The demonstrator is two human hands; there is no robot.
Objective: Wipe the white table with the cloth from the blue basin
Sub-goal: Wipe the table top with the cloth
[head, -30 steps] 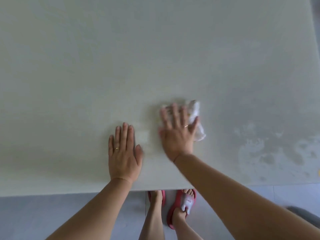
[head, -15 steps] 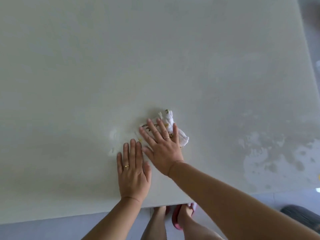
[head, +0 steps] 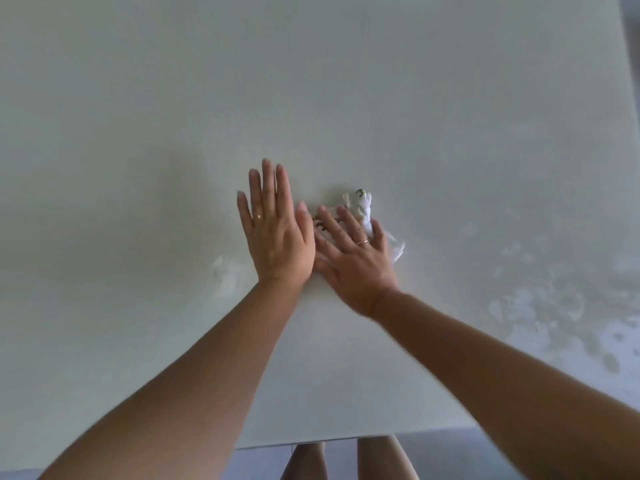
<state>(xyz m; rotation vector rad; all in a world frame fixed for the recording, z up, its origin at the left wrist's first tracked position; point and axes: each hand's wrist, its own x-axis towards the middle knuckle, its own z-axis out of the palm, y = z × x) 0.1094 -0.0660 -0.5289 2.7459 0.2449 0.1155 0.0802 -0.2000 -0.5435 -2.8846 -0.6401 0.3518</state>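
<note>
A white cloth [head: 364,210] with small dark and green marks lies crumpled on the white table [head: 346,81] near the middle of the view. My right hand [head: 353,258] presses flat on the cloth with straight, spread fingers and covers most of it. Just left of it, my left hand [head: 273,233] lies flat on the bare tabletop, its thumb edge against my right hand's fingers. The blue basin is out of view.
Wet streaks and patches [head: 554,306] shine on the table at the right. A small wet smear [head: 225,275] sits left of my left wrist. The table's near edge [head: 311,441] runs along the bottom, with my legs below it, and its right edge [head: 628,98] shows at top right.
Both hands have slid farther from the near edge across the table. My right hand carried the cloth along, and my left hand moved up beside it until the two touch.
</note>
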